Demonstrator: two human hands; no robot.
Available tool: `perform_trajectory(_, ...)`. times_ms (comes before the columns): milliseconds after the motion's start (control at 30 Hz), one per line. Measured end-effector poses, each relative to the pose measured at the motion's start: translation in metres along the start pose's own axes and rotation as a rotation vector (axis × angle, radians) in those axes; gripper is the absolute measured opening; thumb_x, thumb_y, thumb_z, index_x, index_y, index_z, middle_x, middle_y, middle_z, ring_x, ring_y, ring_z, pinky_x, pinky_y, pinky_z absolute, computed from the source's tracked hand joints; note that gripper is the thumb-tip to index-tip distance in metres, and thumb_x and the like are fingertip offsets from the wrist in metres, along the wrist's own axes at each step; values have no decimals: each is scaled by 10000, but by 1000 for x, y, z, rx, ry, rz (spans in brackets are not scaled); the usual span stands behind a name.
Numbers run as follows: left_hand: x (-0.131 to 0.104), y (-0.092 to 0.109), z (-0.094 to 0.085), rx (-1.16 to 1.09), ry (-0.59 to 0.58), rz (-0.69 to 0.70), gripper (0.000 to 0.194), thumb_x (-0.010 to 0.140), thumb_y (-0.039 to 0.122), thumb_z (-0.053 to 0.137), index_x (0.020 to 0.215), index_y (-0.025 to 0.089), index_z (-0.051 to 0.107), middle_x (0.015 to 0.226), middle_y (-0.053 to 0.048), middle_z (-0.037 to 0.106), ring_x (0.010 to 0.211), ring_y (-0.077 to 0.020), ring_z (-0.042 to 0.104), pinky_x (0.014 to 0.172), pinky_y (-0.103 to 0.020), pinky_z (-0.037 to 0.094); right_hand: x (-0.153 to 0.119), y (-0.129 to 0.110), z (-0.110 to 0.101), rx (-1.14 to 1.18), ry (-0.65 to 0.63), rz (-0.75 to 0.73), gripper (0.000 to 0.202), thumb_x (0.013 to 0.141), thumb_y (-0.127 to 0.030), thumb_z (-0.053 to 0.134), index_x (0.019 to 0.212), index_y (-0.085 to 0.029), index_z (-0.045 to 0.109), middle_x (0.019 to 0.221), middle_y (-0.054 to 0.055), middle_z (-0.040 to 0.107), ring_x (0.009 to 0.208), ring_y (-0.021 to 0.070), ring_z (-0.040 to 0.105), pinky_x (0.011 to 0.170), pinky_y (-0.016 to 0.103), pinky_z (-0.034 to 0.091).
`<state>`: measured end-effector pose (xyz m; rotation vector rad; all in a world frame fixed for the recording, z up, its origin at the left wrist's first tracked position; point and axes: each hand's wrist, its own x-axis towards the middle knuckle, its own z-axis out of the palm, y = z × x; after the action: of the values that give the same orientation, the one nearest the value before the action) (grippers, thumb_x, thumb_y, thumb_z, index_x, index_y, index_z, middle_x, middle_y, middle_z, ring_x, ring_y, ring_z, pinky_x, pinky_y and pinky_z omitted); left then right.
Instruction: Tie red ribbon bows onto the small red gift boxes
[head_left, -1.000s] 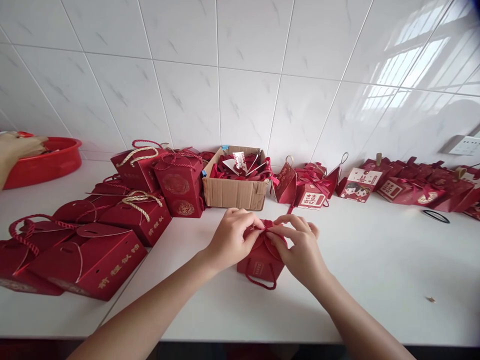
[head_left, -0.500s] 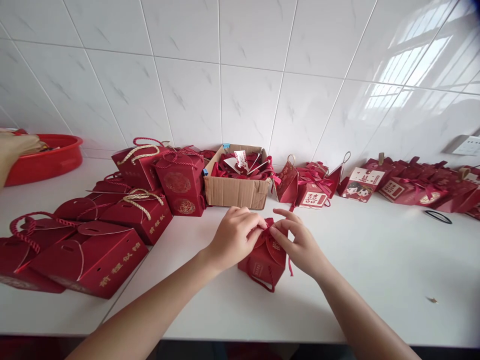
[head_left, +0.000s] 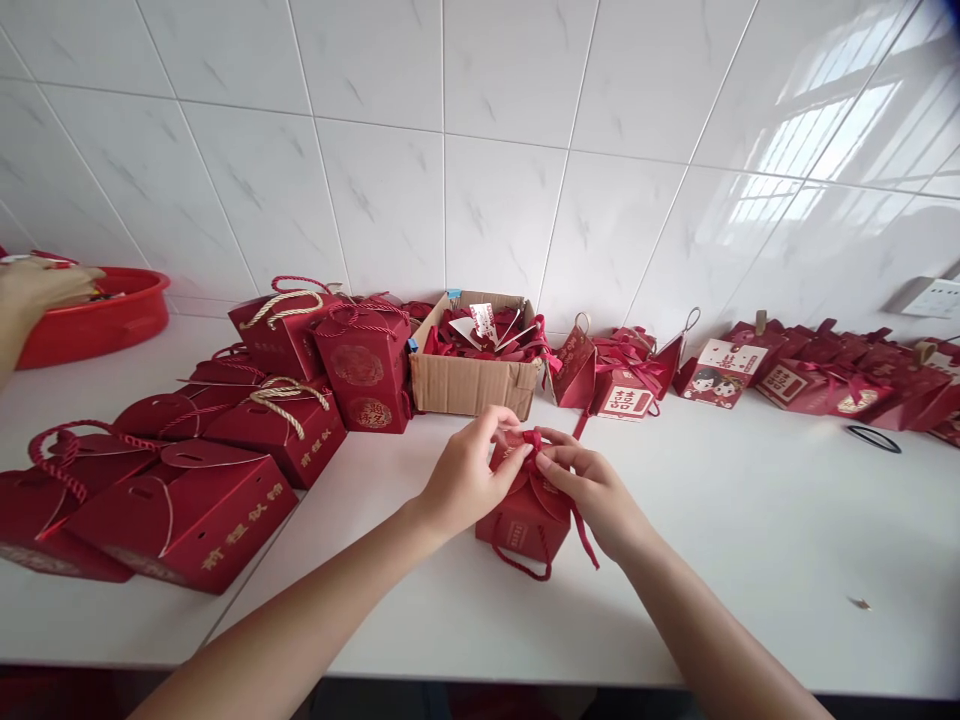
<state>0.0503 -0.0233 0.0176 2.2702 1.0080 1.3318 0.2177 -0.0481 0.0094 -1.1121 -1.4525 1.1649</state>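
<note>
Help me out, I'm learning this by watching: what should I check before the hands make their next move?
1. Small red box standing on the white table: ok, it sits between the two hands.
2. Left hand on the ribbon: ok, its fingers pinch it above the box.
3. Right hand on the ribbon: ok, also pinching, close beside the left.
4. Hanging ribbon end clear of the rope handle: ok, it hangs apart, on the right.
5. Knot tight: cannot tell, the fingers cover it.
6. Other person's hand out of the way: ok, it is over at the red basin.
</note>
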Motion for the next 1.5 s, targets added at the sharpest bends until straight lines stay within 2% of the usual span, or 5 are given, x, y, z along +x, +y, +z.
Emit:
perform_trajectory(600,-3,-10,0,111,35,136,88,783,146,646,730,189,701,711,-25,708,685,-161,629,691,-303,505,-2,-12,-9,87,-150,33,368,880,-427,532,651,-173,667,1199,52,595,1229,238,440,1008,335,341)
perform_trajectory(900,7,-5,-22,-33,-266,-99,88,832,218,588,783,185,653,814,-11,688,766,-139,633,715,-251,500,-3,-7,-16,-340,131,-67,295,835,-496,540,858,-204,508,798,6,613,722,150,564,607,252,413)
perform_trajectory(1067,14,-2,-32,-64,-433,-89,101,851,247,553,804,200,629,869,5,679,818,-133,622,738,-241,488,-1,-4,-17,-393,134,-57,340,846,-536,498,771,-205,477,451,-97,326,422,86,319,439,218,241)
perform_trajectory(1300,26,3,-37,-80,-543,-79,88,839,194,506,894,214,572,893,16,647,883,-135,610,762,-240,485,6,-13,-15,-375,23,-151,343,881,-488,471,1041,-200,569,811,16,633,667,130,559,597,249,441)
perform_trajectory(1500,35,13,-40,-38,-645,-42,121,842,170,464,942,227,498,924,12,615,888,-137,583,745,-252,463,10,-23,-15,-617,13,-225,319,909,-436,434,994,-198,628,994,86,604,866,190,569,693,310,463)
